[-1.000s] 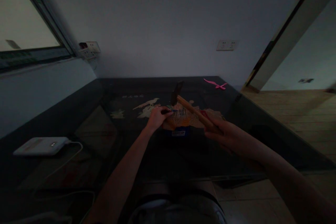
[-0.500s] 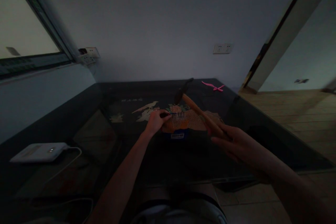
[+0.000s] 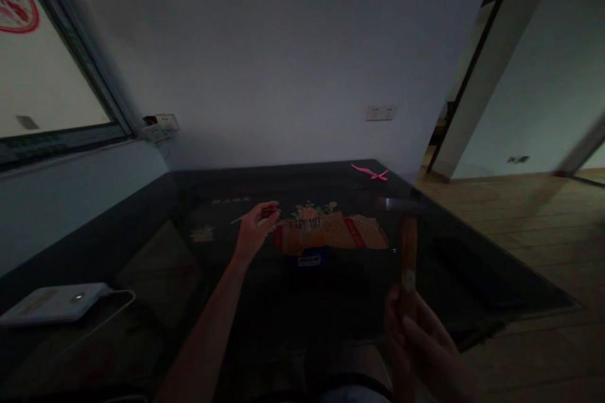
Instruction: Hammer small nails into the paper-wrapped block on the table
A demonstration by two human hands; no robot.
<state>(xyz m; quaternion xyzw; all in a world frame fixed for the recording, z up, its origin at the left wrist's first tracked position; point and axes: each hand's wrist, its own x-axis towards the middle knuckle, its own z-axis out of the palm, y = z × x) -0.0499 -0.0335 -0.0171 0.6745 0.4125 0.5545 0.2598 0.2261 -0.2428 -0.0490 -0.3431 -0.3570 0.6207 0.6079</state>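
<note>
Wrapped round the wooden handle of a hammer (image 3: pixel 409 252), my right hand (image 3: pixel 423 334) is low at the right, with the dark hammer head upright above it. My left hand (image 3: pixel 258 227) is raised just left of a piece of brown cardboard (image 3: pixel 335 233), fingers curled towards the thumb; whether something small is between them I cannot make out. Several dark nails (image 3: pixel 309 223) stand in a row at the cardboard's left part. Under the cardboard is a blue box (image 3: pixel 309 259) with a white label.
The dark table (image 3: pixel 265 302) bears a white power bank (image 3: pixel 54 303) with a cable at the left and a pink ribbon (image 3: pixel 371 172) at the back right. A dark flat object (image 3: pixel 472 271) lies at the right. Behind is a wall with sockets (image 3: pixel 380 113).
My left hand has moved off the nails to the left. My right hand has drawn the hammer back and down to the right, and its handle now points upright. The view has shifted.
</note>
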